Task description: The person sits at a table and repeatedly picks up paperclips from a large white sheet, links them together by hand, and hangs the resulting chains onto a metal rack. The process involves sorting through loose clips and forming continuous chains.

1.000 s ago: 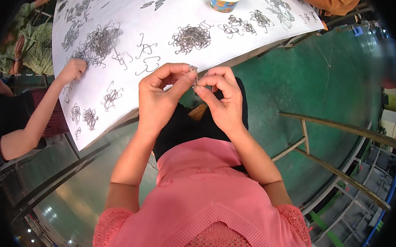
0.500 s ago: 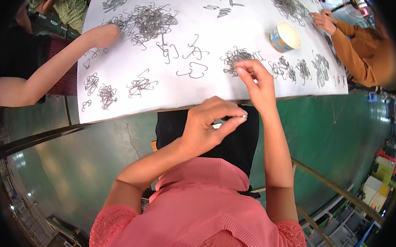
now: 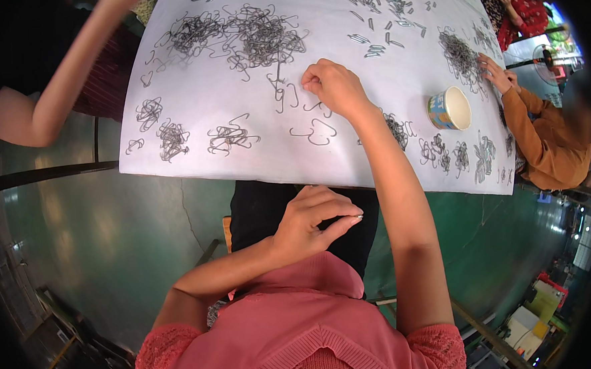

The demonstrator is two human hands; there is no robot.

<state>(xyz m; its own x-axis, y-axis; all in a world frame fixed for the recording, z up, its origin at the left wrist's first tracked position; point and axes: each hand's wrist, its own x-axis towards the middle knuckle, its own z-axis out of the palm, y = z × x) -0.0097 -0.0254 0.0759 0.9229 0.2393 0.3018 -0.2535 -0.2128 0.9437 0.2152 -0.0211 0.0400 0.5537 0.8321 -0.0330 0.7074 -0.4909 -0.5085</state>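
Observation:
My left hand (image 3: pixel 314 220) is closed in a pinch just off the table's near edge. Between its thumb and fingertips shows a tiny shiny bit, too small to name. Stretched over the white table (image 3: pixel 207 164), my right hand (image 3: pixel 337 89) has its fingers curled together beside a few loose bent wire hooks (image 3: pixel 284 95); whether it grips one is hidden. A lone group of curved wire hooks (image 3: pixel 314 131) lies nearer me. Beyond is a big tangled pile of dark wire hooks (image 3: pixel 264 36). Part of another hook pile (image 3: pixel 395 132) shows past my right forearm.
A paper cup (image 3: pixel 449 109) stands at the right. Small hook heaps (image 3: pixel 173 139) line the near edge, and short metal pieces (image 3: pixel 375 49) lie farther back. At the left a co-worker's arm (image 3: pixel 69 79) reaches over; another co-worker's hand (image 3: pixel 497 74) touches a right-hand pile (image 3: pixel 459 55).
My right hand has gone from the small pile at the right to the loose hooks farther left and back. My left hand keeps its pinch. The left co-worker's hand has left the big pile.

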